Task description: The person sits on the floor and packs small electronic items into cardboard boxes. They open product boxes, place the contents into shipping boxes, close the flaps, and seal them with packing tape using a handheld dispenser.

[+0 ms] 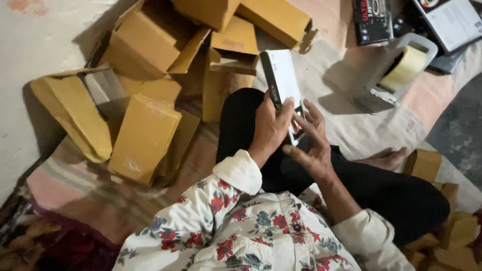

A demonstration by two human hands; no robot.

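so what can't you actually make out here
Head view only:
- Lower end of the white and black box: covered by the left hand and right hand.
- Insides of the brown cartons: flaps shut or in shadow.
- Printed boxes top right: cut by the edge.
- Tape dispenser blade: too small.

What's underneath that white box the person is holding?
Under the white box lie the black-trousered knee and brown cartons. Both hands cover its lower end.

One head camera looks steeply down, close, perhaps slightly tilted.
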